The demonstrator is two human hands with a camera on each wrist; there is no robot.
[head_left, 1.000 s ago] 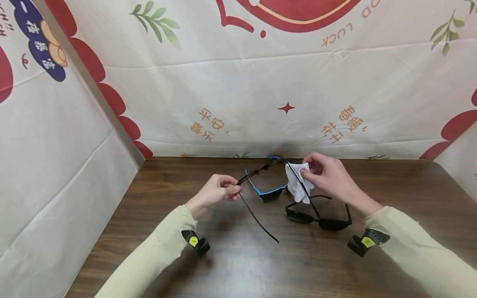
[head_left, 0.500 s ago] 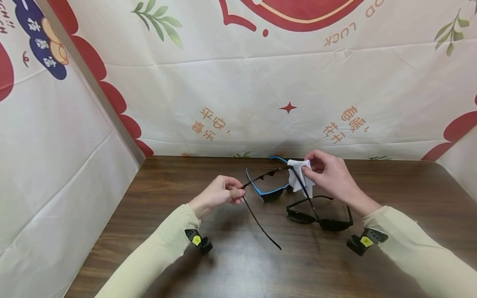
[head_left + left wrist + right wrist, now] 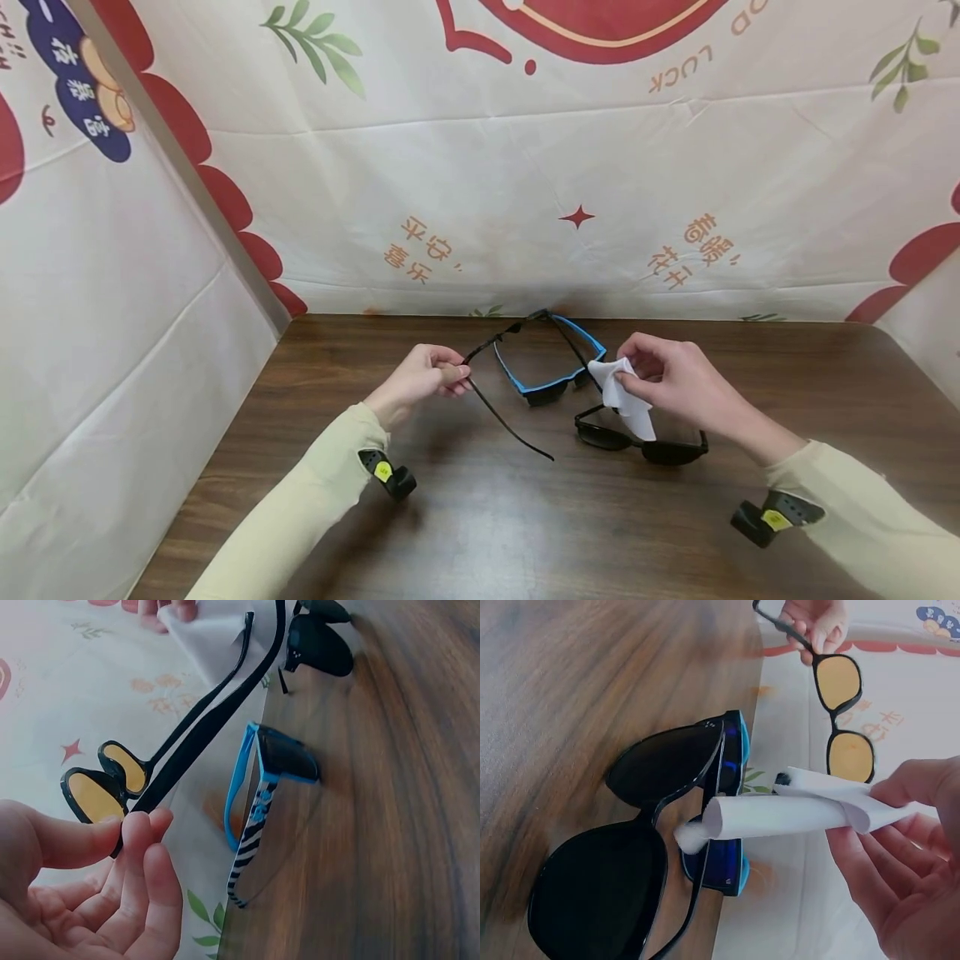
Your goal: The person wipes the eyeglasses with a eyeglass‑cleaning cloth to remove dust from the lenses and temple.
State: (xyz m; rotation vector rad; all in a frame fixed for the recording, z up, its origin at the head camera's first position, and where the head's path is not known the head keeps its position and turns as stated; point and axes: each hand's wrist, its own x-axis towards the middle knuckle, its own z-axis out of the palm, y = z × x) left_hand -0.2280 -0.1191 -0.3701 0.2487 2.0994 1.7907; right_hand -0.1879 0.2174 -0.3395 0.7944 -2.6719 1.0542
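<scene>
My left hand [image 3: 422, 379] pinches a pair of black-framed glasses at one hinge corner, between thumb and fingers. Their yellow lenses [image 3: 94, 796] show in the left wrist view, and both temples stand unfolded. In my right hand [image 3: 678, 383] is a white cloth [image 3: 633, 408], pinched between thumb and fingertips and hanging in folds. The cloth is at the end of the far temple, whose dark tip [image 3: 783, 778] shows beside it in the right wrist view. Behind the held glasses lie blue-framed sunglasses [image 3: 546, 393]. Under the cloth, black sunglasses [image 3: 667, 452] are partly covered from view.
The brown wooden table [image 3: 480, 533] ends at a white printed fabric wall [image 3: 480, 183] at the back. Another fabric panel [image 3: 112, 333] runs along the left side. The blue sunglasses have a zebra-striped temple [image 3: 247, 855].
The right hand and cloth have come nearer and slightly right, the cloth sliding along the temple to its end. The left hand has shifted a little left with the glasses.
</scene>
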